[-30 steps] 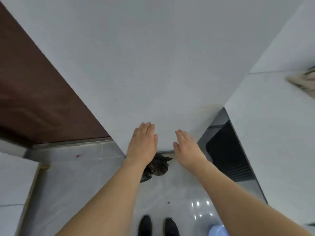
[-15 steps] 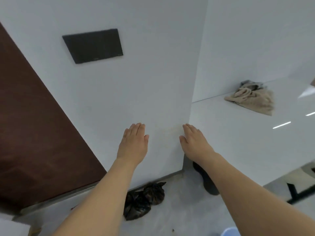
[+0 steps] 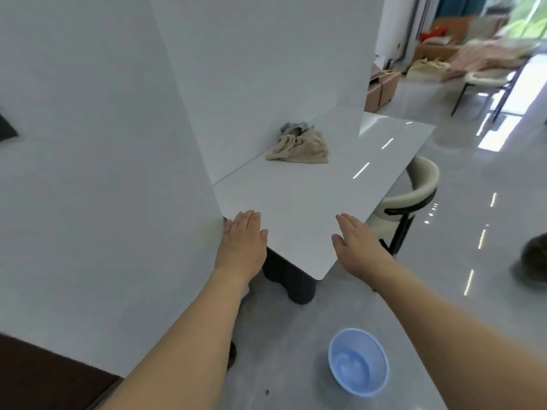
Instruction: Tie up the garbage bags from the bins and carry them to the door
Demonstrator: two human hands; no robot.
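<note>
Bag (image 3: 232, 355): only dark sliver visible on floor by wall foot, behind left forearm. Left hand (image 3: 241, 244) and right hand (image 3: 356, 247) both flat, fingers extended, holding nothing, over near counter (image 3: 296, 202) edge. Cloth (image 3: 299, 146) on counter. Blue bowl (image 3: 358, 362) on floor.

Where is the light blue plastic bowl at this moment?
In the head view, the light blue plastic bowl stands on the grey tiled floor at lower right, between the person's forearms and below the white glossy table's near corner.
</note>
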